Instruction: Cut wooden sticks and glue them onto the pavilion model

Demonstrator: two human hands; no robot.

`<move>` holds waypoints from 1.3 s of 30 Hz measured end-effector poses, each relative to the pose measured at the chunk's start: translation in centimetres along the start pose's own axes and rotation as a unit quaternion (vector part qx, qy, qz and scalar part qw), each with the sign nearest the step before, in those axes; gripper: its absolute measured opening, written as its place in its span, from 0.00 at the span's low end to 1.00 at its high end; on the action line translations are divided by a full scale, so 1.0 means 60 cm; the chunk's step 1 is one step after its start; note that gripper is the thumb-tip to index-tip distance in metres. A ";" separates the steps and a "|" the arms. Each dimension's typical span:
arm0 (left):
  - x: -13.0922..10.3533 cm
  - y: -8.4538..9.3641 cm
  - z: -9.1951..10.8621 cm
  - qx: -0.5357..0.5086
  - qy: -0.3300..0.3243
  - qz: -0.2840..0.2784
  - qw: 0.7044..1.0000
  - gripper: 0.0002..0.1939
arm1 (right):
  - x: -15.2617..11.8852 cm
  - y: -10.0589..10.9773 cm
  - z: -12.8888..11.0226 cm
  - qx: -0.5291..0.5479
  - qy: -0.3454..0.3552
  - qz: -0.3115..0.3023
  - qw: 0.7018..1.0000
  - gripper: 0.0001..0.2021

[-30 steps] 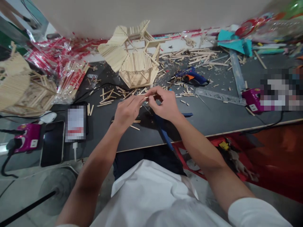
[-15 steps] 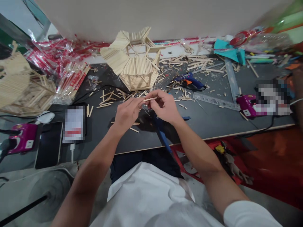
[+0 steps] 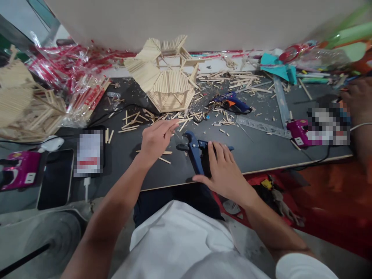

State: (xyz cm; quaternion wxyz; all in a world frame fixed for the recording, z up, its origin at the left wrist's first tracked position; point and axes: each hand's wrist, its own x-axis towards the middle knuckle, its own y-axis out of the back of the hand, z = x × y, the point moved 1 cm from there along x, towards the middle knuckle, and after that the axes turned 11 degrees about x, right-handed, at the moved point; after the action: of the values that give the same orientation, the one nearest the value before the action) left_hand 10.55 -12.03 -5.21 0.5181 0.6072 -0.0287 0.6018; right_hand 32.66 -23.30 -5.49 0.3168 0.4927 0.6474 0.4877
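Note:
My left hand (image 3: pixel 157 140) is closed in a pinch above the dark table, holding a thin wooden stick that its fingers mostly cover. My right hand (image 3: pixel 225 170) lies over the handles of a blue pipe cutter (image 3: pixel 194 151), fingers forward and thumb spread away. Whether its fingers touch the far handle is hard to see. The cutter's hooked jaw points away from me. Beneath my left hand are a few short sticks (image 3: pixel 165 159). Straight ahead stands a stick-built model (image 3: pixel 170 85) with slatted roof panels.
A glue gun (image 3: pixel 232 102) and clear rulers (image 3: pixel 261 127) lie right of the model, among stick offcuts. Two phones (image 3: pixel 55 179) and a purple power adapter (image 3: pixel 21 170) are at left, near a second stick model (image 3: pixel 31 100). Another person's hand (image 3: pixel 359 99) is at the right edge.
My right hand has let go of the stick and moved down and right to the pipe cutter, opening out. My left hand stays nearly in place. Another person's hand has appeared at right.

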 end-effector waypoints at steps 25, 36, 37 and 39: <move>-0.008 -0.008 -0.003 0.054 0.008 -0.010 0.998 0.12 | 0.053 0.006 -0.050 0.499 -0.164 0.079 0.848 0.26; -0.007 -0.008 0.001 0.026 -0.002 0.000 1.000 0.09 | 0.061 0.002 -0.054 0.492 -0.119 0.064 0.860 0.23; -0.007 -0.008 0.001 0.028 -0.001 0.000 1.000 0.09 | 0.061 0.002 -0.055 0.490 -0.115 0.065 0.861 0.23; -0.007 -0.008 0.001 0.037 0.001 -0.005 0.999 0.10 | 0.060 0.001 -0.056 0.485 -0.107 0.067 0.865 0.23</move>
State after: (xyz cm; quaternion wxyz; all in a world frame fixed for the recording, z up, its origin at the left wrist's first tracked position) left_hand 10.76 -12.12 -5.79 0.4982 0.6255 -0.0032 0.6004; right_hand 28.53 -20.96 -4.07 0.0714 0.6754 0.7300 0.0763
